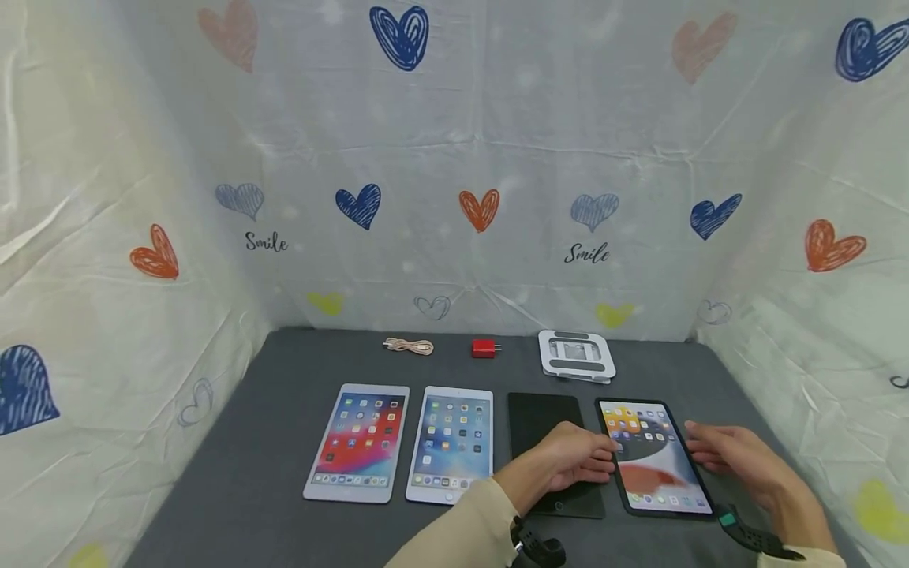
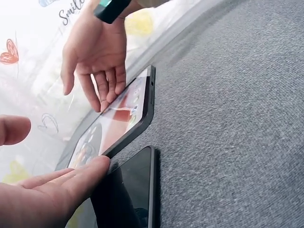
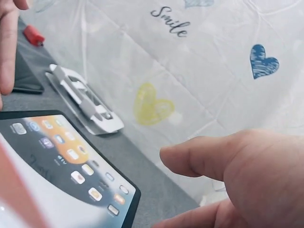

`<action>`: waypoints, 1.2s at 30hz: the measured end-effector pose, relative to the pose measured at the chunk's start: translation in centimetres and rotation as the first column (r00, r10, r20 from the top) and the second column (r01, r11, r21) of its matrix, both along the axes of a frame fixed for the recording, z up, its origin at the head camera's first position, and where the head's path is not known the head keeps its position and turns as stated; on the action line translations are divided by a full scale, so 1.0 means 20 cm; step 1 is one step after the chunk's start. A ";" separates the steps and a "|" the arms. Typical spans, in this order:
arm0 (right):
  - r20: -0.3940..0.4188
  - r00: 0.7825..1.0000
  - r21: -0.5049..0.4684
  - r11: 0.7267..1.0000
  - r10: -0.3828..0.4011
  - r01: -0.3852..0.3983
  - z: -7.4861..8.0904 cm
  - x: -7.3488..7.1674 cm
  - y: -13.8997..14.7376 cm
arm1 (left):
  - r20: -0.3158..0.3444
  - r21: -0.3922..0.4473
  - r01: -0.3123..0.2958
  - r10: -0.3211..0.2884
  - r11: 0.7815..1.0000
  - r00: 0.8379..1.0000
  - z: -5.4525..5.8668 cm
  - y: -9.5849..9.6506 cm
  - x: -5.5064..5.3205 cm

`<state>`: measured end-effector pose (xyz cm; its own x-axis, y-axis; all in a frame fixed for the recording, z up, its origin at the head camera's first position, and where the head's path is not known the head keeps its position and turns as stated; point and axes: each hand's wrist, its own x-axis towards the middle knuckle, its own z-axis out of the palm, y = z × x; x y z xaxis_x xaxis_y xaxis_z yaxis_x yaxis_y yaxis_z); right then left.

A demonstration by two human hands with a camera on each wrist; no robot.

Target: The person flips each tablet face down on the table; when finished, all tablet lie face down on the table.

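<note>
1. Black-framed tablet (image 1: 656, 454): screen lit, face up on the grey surface (image 1: 234, 473); rightmost of its row, between both hands.
2. Left grip (image 1: 578, 456): unclenched, fingers extended to the tablet's left edge; seemingly so placed to spare the screen.
3. Right grip (image 1: 742, 461): loose, grasping nothing, beside the opposite edge; contact I cannot tell; the pair apparently brackets the tablet.
4. Dark-screened tablet (image 1: 543, 418): partly beneath the left grip; two white tablets (image 1: 451, 438) further left, presumably spaced for separate viewing.
5. Cable (image 1: 408, 346), red charger (image 1: 484, 349), white stand (image 1: 577, 357): behind; likely set apart as accessories.
</note>
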<state>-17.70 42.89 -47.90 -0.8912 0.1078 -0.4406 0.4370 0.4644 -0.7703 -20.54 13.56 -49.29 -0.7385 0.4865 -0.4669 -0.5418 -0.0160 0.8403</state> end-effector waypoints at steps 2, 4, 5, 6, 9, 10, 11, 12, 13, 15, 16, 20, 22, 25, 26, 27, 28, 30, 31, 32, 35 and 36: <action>0.031 1.000 -0.006 1.000 0.006 -0.006 0.00 -0.01 0.02 | -0.003 -0.003 0.010 -0.010 1.000 1.000 -0.01 0.01 0.01; 0.057 0.998 -0.015 1.000 0.027 -0.026 0.00 -0.01 0.03 | -0.004 0.004 0.017 -0.017 1.000 1.000 -0.02 0.02 0.01; 0.065 0.997 -0.026 0.999 0.036 -0.034 0.00 -0.01 0.04 | -0.004 0.008 0.019 -0.019 1.000 1.000 -0.02 0.03 0.02; 0.079 0.996 -0.041 0.998 0.048 -0.045 0.00 -0.01 0.05 | -0.003 0.014 0.023 -0.023 1.000 1.000 -0.02 0.03 0.02; 0.119 0.991 -0.071 0.996 0.067 -0.059 0.01 -0.01 0.07 | 0.013 0.047 0.062 -0.062 0.997 0.998 -0.04 0.05 0.02; 0.122 0.990 -0.081 0.995 0.070 -0.061 0.02 0.00 0.08 | 0.022 0.067 0.082 -0.083 0.994 0.996 -0.05 0.05 0.02; 0.128 0.989 -0.091 0.994 0.067 -0.056 0.03 0.00 0.09 | 0.032 0.084 0.103 -0.106 0.991 0.994 -0.06 0.05 0.01; 0.132 0.989 -0.095 0.994 0.069 -0.057 0.04 0.01 0.10 | 0.042 0.105 0.126 -0.131 0.986 0.990 -0.07 0.05 0.01; 0.126 0.990 -0.095 0.994 0.069 -0.057 0.05 0.01 0.11 | 0.052 0.125 0.146 -0.154 0.981 0.987 -0.07 0.05 0.00; 0.113 0.991 -0.096 0.994 0.071 -0.060 0.08 0.01 0.12 | 0.063 0.157 0.174 -0.186 0.972 0.981 -0.08 0.04 -0.01; 0.105 0.991 -0.095 0.993 0.077 -0.067 0.10 0.01 0.12 | 0.056 0.163 0.184 -0.196 0.969 0.979 -0.08 0.03 -0.01; 0.088 0.990 -0.061 0.993 0.108 -0.103 0.16 0.00 0.11 | 0.024 0.173 0.171 -0.178 0.970 0.984 -0.02 -0.02 -0.03; 0.078 0.990 -0.041 0.992 0.121 -0.118 0.20 0.00 0.11 | 0.002 0.181 0.156 -0.159 0.971 0.987 0.02 -0.04 -0.04; 0.061 0.990 -0.028 0.991 0.131 -0.129 0.24 0.00 0.09 | -0.025 0.211 0.146 -0.144 0.967 0.989 0.09 -0.06 -0.05; 0.055 0.989 -0.028 0.990 0.137 -0.136 0.25 0.00 0.08 | -0.033 0.223 0.146 -0.143 0.964 0.989 0.11 -0.07 -0.05; 0.052 0.989 -0.026 0.990 0.138 -0.136 0.26 0.00 0.07 | -0.038 0.233 0.146 -0.141 0.961 0.989 0.13 -0.07 -0.05; 0.044 0.989 -0.026 0.990 0.143 -0.142 0.27 0.00 0.07 | -0.046 0.242 0.149 -0.142 0.959 0.989 0.16 -0.07 -0.05; 0.027 0.987 -0.032 0.988 0.155 -0.154 0.29 0.00 0.05 | -0.059 0.260 0.161 -0.151 0.952 0.987 0.20 -0.06 -0.06; 0.018 0.987 -0.033 0.987 0.161 -0.160 0.30 0.01 0.04 | -0.065 0.270 0.167 -0.155 0.948 0.986 0.22 -0.06 -0.06; 0.010 0.986 -0.034 0.986 0.165 -0.165 0.30 0.01 0.03 | -0.073 0.278 0.174 -0.160 0.945 0.984 0.24 -0.06 -0.06; -0.014 0.983 -0.036 0.983 0.182 -0.182 0.33 0.01 0.00 | -0.090 0.301 0.196 -0.176 0.933 0.980 0.29 -0.04 -0.07; -0.019 0.983 -0.032 0.983 0.182 -0.183 0.34 0.01 -0.02 | -0.093 0.308 0.199 -0.179 0.930 0.979 0.30 -0.03 -0.08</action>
<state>-17.42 42.56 -41.18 -0.9013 -0.0719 -0.4271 0.3351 0.5090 -0.7928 -22.06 12.99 -43.32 -0.6408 0.7344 -0.2238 -0.5076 -0.1866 0.8412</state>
